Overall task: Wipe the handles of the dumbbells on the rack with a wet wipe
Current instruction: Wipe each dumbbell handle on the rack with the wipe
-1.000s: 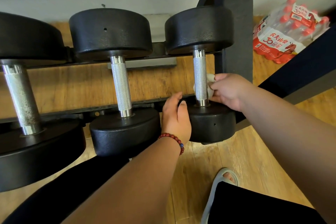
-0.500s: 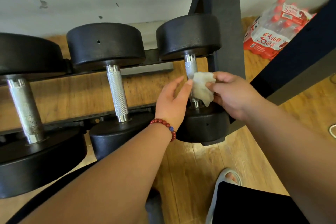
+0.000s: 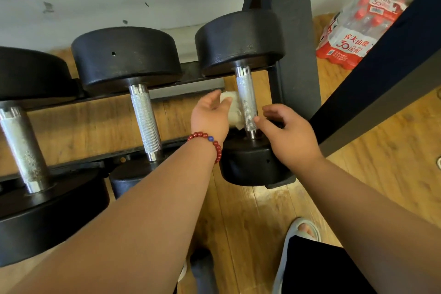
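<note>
Handles run front to back on this dark metal rack (image 3: 298, 31). The one in play is the knurled silver steel handle (image 3: 247, 102) of the black round-headed dumbbell (image 3: 238, 40) at the right end, its long axis pointing straight away from the person.

The crumpled white wet wipe (image 3: 233, 112) sits just left of that handle, touching its left flank about halfway along. It is bunched in the left hand (image 3: 211, 117), whose fingers curl round it from the left side. The right hand (image 3: 291, 136) is on the opposite side, fingers loosely bent and holding nothing, thumb tip right at the handle's near end.

So the handle stands between the two hands, and only the left has the cloth on it. To my eye the next stroke must travel along that axis, or wrap round to the right flank, which the wipe doesn't reach.

The middle steel handle (image 3: 145, 119) and the far-left steel handle (image 3: 22, 148) lie parallel, well apart from both hands. Whether they've been wiped I can't tell.
</note>
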`<action>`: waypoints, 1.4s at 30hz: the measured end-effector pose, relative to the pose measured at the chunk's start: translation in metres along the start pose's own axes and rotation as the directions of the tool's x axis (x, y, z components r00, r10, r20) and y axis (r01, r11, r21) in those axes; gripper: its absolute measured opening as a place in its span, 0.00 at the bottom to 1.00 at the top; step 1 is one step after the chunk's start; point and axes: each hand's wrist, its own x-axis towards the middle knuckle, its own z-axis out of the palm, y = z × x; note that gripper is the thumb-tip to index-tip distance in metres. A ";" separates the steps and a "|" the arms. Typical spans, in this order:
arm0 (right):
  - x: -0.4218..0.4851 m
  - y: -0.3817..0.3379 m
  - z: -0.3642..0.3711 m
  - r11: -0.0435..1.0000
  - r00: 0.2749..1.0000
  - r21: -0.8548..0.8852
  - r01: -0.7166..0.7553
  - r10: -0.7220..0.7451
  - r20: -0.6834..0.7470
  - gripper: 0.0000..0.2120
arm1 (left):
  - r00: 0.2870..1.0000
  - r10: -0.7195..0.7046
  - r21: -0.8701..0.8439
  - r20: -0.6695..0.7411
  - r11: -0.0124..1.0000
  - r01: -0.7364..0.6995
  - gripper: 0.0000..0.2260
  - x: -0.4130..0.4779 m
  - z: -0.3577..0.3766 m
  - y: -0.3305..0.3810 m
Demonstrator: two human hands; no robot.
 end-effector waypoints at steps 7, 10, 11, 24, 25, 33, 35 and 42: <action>0.001 0.006 0.003 0.999 0.999 0.037 -0.016 0.018 -0.041 0.08 | 0.981 -0.090 -0.151 0.170 0.982 0.117 0.09 -0.001 0.008 0.000; 0.002 0.007 0.003 0.999 0.999 0.033 -0.025 0.026 -0.039 0.07 | 0.988 -0.065 -0.090 0.143 0.993 0.078 0.08 0.002 0.006 -0.006; 0.002 0.008 0.002 0.999 0.999 0.031 -0.022 0.023 -0.037 0.07 | 0.991 -0.057 -0.103 0.125 0.992 0.070 0.07 0.004 0.006 -0.002; 0.000 0.008 0.002 0.998 0.998 0.048 -0.036 0.038 -0.045 0.07 | 0.981 -0.094 -0.272 0.167 0.952 0.138 0.05 0.023 0.006 0.015; 0.000 0.007 0.002 0.998 0.998 0.046 -0.037 0.039 -0.049 0.07 | 0.978 -0.098 -0.292 0.184 0.945 0.149 0.05 0.027 0.008 0.020; -0.001 0.005 0.001 0.998 0.999 0.041 -0.039 0.040 -0.029 0.07 | 0.910 -0.089 -0.139 0.405 0.978 0.157 0.15 0.027 0.007 0.017; -0.002 0.004 0.000 0.998 0.998 0.040 -0.042 0.044 -0.035 0.08 | 0.919 -0.044 -0.119 0.392 0.988 0.097 0.17 0.027 0.003 0.020; -0.003 0.003 -0.001 0.998 0.998 0.047 -0.050 0.052 -0.042 0.10 | 0.926 -0.045 -0.007 0.376 0.999 0.051 0.15 0.023 -0.001 0.017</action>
